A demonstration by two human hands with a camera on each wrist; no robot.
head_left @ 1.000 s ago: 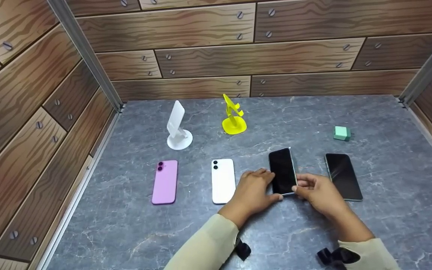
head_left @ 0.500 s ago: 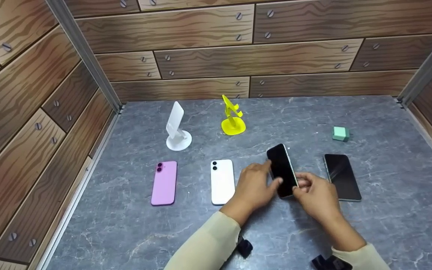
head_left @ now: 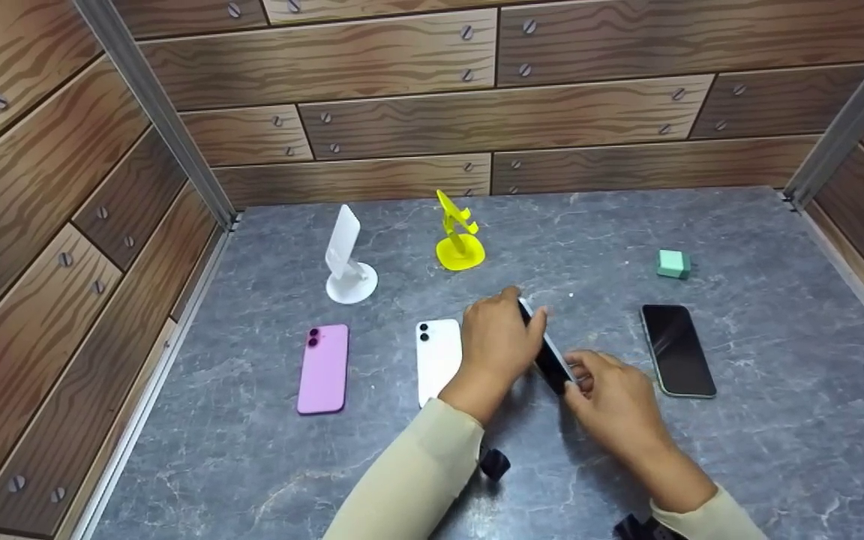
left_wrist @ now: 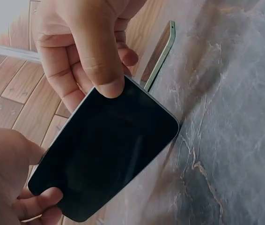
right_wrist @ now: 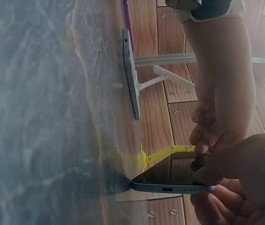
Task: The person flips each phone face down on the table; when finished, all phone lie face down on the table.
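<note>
The left hand [head_left: 493, 341] and right hand [head_left: 616, 401] grip the tilted phone [head_left: 552, 368] in their fingers [left_wrist: 57, 68], one at each end (the white phone [head_left: 438, 360] lies just left).

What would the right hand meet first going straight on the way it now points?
Beyond the black-screened rectangular phone it holds, the right hand would probably meet the left hand first, though depth is unclear.

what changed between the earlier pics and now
The held phone has tilted up sideways, its screen turning leftward. The left hand has moved from the phone's left edge to its far end, now gripping it; the right hand keeps hold of the near end. The pink phone, white phone, other black phone, white stand, yellow stand and green charger stayed put.
</note>
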